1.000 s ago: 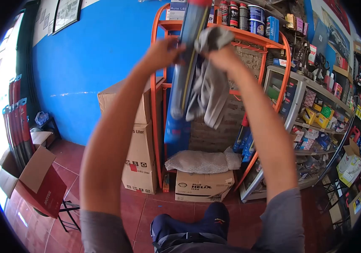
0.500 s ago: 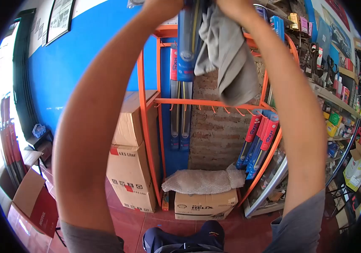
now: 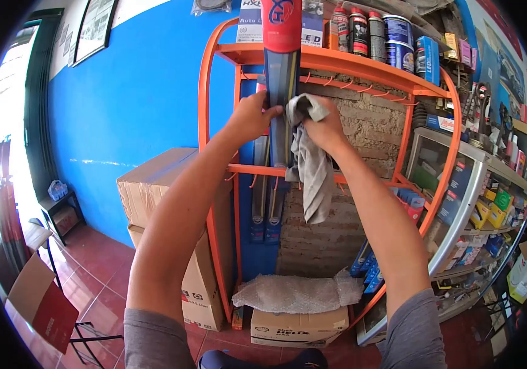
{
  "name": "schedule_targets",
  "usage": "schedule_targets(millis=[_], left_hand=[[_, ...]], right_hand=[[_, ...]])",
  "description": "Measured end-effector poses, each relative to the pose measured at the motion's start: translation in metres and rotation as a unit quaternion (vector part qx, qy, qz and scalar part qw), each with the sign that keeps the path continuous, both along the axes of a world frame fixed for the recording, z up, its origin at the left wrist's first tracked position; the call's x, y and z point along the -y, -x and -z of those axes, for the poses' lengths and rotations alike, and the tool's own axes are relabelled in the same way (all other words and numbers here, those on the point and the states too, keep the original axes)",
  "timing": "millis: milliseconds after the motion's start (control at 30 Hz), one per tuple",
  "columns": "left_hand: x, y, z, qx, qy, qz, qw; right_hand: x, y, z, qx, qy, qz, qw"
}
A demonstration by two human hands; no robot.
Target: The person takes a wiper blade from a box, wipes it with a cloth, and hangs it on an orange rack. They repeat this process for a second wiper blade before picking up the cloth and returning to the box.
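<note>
A long wiper-blade package (image 3: pixel 282 80) with a red top and blue lower part hangs upright at the front of the orange rack (image 3: pixel 337 59). My left hand (image 3: pixel 252 117) is at its left edge, thumb and fingers closed on it. On the other side, my right hand (image 3: pixel 326 126) grips a grey cloth (image 3: pixel 314 178), bunched at the top against the package and hanging down below. Two more blue packages (image 3: pixel 258 203) hang behind, lower on the rack.
Cans (image 3: pixel 358 32) and boxes stand on the rack's top shelf. Cartons (image 3: pixel 153 184) are stacked at the left. Bubble wrap (image 3: pixel 300 293) lies on a Helix box (image 3: pixel 297 327) below. A glass display case (image 3: pixel 445 178) stands at the right.
Both hands have come down from the top edge of the view to mid-package. The view has tilted up, showing the top shelf and the package's red top. The cloth is now bunched beside the package.
</note>
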State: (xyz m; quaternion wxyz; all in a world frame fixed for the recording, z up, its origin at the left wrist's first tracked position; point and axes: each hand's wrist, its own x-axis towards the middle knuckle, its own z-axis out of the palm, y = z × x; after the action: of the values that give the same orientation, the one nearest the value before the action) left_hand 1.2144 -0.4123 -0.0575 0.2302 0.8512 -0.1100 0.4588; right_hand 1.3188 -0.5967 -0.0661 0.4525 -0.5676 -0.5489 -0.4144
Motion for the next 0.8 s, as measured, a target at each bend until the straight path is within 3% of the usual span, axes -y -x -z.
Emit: schedule_targets(millis=[100, 300, 467, 500, 600, 667, 733, 800], left_hand=[[-0.006, -0.017, 0.008, -0.006, -0.041, -0.027, 0.999], [0.002, -0.043, 0.017, 0.057, 0.066, 0.029, 0.996], [-0.011, -0.080, 0.045, 0.048, 0.005, -0.077, 0.996], [-0.015, -0.086, 0.051, 0.050, 0.005, -0.076, 0.996], [-0.030, -0.102, 0.073, -0.031, 0.038, -0.019, 0.999], [-0.037, -0.105, 0.088, -0.128, 0.056, 0.031, 0.990], [-0.044, -0.109, 0.103, -0.129, 0.038, 0.031, 0.990], [-0.049, -0.120, 0.112, -0.132, 0.017, 0.036, 0.990]], right_hand=[[-0.005, -0.012, 0.012, -0.015, 0.006, 0.010, 1.000], [-0.013, -0.033, 0.028, -0.056, -0.008, 0.028, 0.998], [-0.009, -0.040, 0.043, -0.165, 0.105, 0.107, 0.975], [-0.012, -0.053, 0.049, -0.125, 0.122, 0.094, 0.980], [-0.007, -0.048, 0.059, -0.088, 0.168, 0.188, 0.964], [-0.011, -0.063, 0.058, -0.099, 0.223, 0.180, 0.953], [-0.014, -0.069, 0.057, -0.093, 0.321, 0.236, 0.913], [-0.017, -0.075, 0.045, -0.059, 0.309, 0.180, 0.932]])
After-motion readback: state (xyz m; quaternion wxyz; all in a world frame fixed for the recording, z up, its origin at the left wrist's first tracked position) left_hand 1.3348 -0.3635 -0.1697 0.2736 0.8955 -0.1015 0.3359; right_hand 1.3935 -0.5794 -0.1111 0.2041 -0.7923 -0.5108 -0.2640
